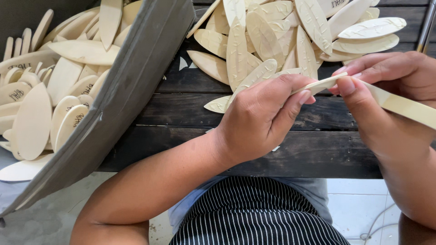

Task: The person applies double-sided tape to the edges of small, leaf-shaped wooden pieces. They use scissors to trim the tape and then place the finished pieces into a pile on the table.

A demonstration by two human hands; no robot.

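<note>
Pale wooden leaf-shaped blanks [272,36] heaped on dark plank table [181,113]; grey bin [131,90] at left. Left hand [259,118] and right hand [381,95] pinch one leaf blank [399,105].

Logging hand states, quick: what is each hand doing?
Left hand: closed on a wooden leaf.
Right hand: closed on a pale strip.

You hold a pale, matt wooden strip [399,105], sanded smooth. Behind it, the leaves [263,36] are pale bare wood with carved veins. Under it, the table [181,113] is dark, rough, weathered planks.
</note>
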